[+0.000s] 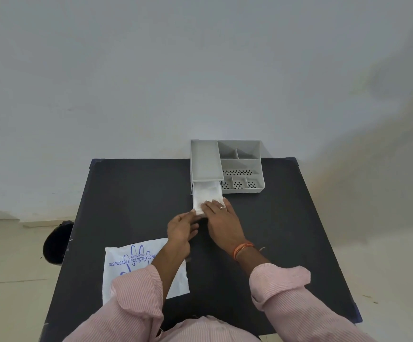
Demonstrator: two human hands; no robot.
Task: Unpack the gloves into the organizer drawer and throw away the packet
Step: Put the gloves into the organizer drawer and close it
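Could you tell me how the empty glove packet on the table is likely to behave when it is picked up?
The glove packet lies flat and thin on the black table, so it will probably droop limply and weigh very little. Its smooth plastic face looks slippery, so pinching an edge may work better than sliding it.

I see a dark surface filling the lower middle of the frame, its far edge against a pale wall that takes up the whole upper half. On both sides of the surface there is a light floor. At the left edge of the surface, low on the floor, sits a round black object; I cannot tell what it is.
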